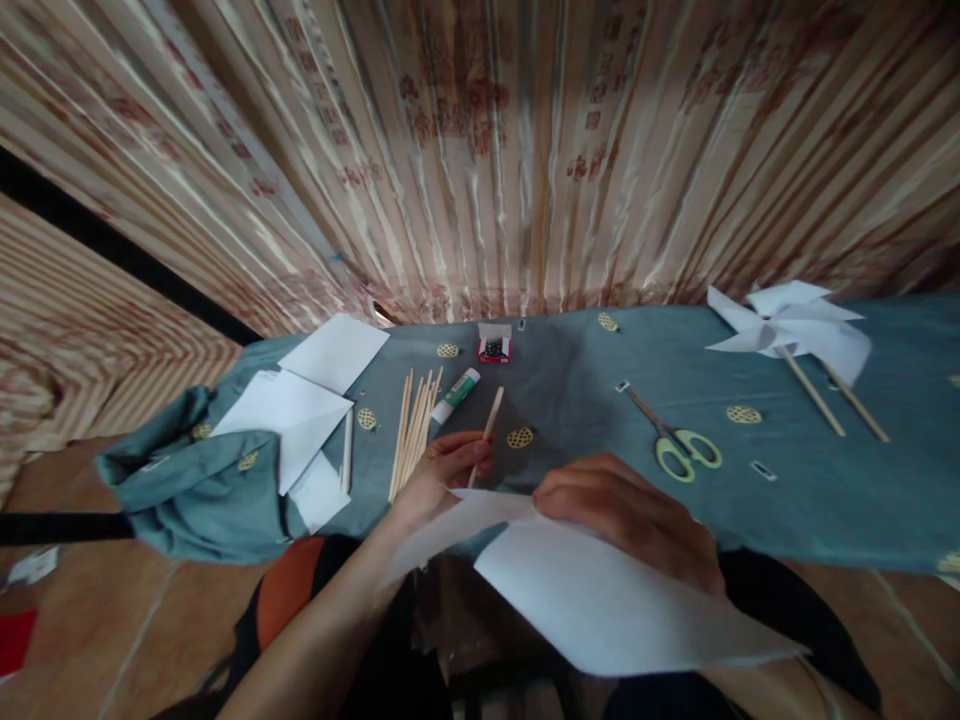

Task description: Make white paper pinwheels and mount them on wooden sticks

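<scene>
My left hand (448, 468) pinches a short wooden stick (495, 410), which points up and away above the cloth. In my right hand (630, 508) is a folded white paper pinwheel (607, 610), gripped near its middle by the closed fingers. One of its blades reaches across in front of my left wrist, and another spreads below my right hand. The stick's lower end sits close to the paper; whether they touch I cannot tell. Just beyond my left hand lie a glue stick (456, 395) and a bundle of wooden sticks (409, 430).
Scissors with light green handles (686, 452) lie right of centre. Two white pinwheels on sticks (795, 318) rest at the far right. An open red box (494, 348) of small dark items stands at the back. White paper sheets (315, 415) overlap on the left of the green tablecloth (562, 370).
</scene>
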`<state>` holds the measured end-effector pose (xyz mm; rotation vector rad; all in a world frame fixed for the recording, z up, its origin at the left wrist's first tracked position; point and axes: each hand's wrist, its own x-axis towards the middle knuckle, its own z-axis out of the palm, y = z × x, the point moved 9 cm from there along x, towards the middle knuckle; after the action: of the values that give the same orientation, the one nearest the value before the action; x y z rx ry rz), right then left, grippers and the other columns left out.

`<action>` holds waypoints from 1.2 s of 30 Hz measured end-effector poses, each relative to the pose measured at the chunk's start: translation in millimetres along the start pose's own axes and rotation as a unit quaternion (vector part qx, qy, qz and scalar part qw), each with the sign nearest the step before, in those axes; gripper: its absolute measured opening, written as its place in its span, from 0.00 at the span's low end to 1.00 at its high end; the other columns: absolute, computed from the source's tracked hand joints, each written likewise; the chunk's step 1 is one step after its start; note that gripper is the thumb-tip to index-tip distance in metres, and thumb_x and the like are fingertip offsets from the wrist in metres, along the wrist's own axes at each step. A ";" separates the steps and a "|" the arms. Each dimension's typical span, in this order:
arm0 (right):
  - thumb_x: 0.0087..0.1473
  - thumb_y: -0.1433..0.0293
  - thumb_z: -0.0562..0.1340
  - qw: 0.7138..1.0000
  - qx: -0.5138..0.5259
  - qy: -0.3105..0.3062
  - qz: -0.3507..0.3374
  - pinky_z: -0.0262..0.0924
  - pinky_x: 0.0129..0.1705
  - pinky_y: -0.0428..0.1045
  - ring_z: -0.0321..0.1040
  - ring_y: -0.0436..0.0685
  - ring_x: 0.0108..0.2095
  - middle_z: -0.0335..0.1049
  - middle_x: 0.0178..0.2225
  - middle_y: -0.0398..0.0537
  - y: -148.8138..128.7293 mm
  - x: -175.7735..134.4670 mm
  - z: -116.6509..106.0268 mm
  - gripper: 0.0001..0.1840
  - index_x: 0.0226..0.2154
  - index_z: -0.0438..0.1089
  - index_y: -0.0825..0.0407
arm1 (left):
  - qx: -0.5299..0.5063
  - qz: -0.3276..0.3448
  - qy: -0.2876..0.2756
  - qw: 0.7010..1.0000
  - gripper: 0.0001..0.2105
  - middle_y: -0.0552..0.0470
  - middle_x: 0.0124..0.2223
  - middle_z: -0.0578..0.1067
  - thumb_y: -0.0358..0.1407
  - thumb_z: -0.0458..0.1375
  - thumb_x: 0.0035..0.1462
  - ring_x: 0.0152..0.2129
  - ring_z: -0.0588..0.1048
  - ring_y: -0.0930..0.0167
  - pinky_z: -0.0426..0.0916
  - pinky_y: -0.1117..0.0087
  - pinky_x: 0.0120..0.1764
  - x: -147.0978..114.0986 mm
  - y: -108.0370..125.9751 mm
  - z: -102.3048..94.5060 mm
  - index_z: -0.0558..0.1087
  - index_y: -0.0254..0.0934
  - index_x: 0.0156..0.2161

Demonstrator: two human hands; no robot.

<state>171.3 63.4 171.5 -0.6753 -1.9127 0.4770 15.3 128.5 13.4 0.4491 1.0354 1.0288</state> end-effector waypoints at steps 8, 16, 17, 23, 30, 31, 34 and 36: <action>0.64 0.67 0.54 0.995 -0.088 -0.044 -0.022 0.68 0.39 0.53 0.71 0.57 0.38 0.76 0.36 0.51 6.3 -0.5 11.5 0.11 0.44 0.68 0.53 | 0.022 0.052 -0.036 0.998 0.15 0.53 0.21 0.74 0.36 0.75 0.32 0.19 0.69 0.78 0.61 0.78 0.23 1.3 19.9 8.0 0.80 0.31 0.28; 0.63 0.72 0.54 0.981 -0.185 -0.046 -0.038 0.68 0.41 0.53 0.73 0.58 0.38 0.77 0.37 0.52 10.6 5.0 11.4 0.11 0.45 0.69 0.53 | 0.054 0.015 -0.058 0.997 0.13 0.53 0.23 0.76 0.35 0.74 0.32 0.19 0.69 0.77 0.58 0.77 0.22 -11.9 10.9 26.1 0.80 0.32 0.26; 0.62 0.73 0.54 0.980 -0.189 -0.038 -0.042 0.68 0.42 0.53 0.73 0.58 0.38 0.77 0.37 0.52 10.4 4.3 10.7 0.11 0.45 0.69 0.53 | 0.056 0.017 -0.065 0.996 0.13 0.53 0.23 0.76 0.35 0.74 0.32 0.18 0.68 0.77 0.57 0.77 0.22 -11.7 11.2 28.3 0.80 0.32 0.26; 0.61 0.74 0.55 0.982 -0.181 -0.024 -0.047 0.68 0.43 0.53 0.73 0.58 0.39 0.77 0.38 0.53 10.8 2.0 9.2 0.11 0.45 0.69 0.54 | 0.059 0.012 -0.047 0.997 0.15 0.54 0.20 0.73 0.36 0.75 0.27 0.16 0.68 0.78 0.58 0.77 0.20 -9.4 9.3 29.3 0.78 0.31 0.23; 0.60 0.73 0.56 0.983 -0.174 -0.019 -0.049 0.69 0.43 0.54 0.73 0.58 0.40 0.77 0.38 0.53 10.2 2.1 6.9 0.12 0.46 0.69 0.53 | 0.069 0.005 -0.032 0.997 0.16 0.54 0.21 0.74 0.35 0.75 0.26 0.16 0.68 0.78 0.58 0.76 0.21 -8.6 7.2 25.4 0.78 0.31 0.23; 0.60 0.73 0.56 0.983 -0.174 -0.022 -0.049 0.69 0.43 0.54 0.73 0.58 0.40 0.77 0.38 0.53 10.4 1.9 7.2 0.12 0.46 0.69 0.53 | 0.070 0.004 -0.031 0.997 0.16 0.54 0.21 0.74 0.35 0.75 0.25 0.16 0.69 0.77 0.58 0.76 0.21 -8.3 6.8 24.8 0.78 0.31 0.23; 0.60 0.73 0.56 0.984 -0.171 -0.025 -0.047 0.69 0.43 0.54 0.73 0.59 0.40 0.77 0.38 0.53 11.8 0.4 6.7 0.13 0.47 0.69 0.54 | 0.080 0.008 -0.031 0.996 0.15 0.54 0.21 0.74 0.35 0.75 0.26 0.17 0.69 0.77 0.59 0.75 0.22 -7.3 7.0 23.9 0.78 0.31 0.23; 0.61 0.72 0.55 0.985 -0.167 -0.019 -0.038 0.69 0.44 0.55 0.73 0.59 0.42 0.77 0.39 0.53 14.2 -1.4 4.7 0.14 0.48 0.69 0.53 | 0.092 0.023 -0.036 0.995 0.12 0.53 0.22 0.74 0.34 0.74 0.29 0.18 0.69 0.76 0.59 0.75 0.23 -7.4 9.1 24.6 0.78 0.31 0.23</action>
<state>171.0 73.1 160.2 -0.8085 -2.0690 0.1198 31.3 130.0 35.4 0.6582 1.0646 0.9540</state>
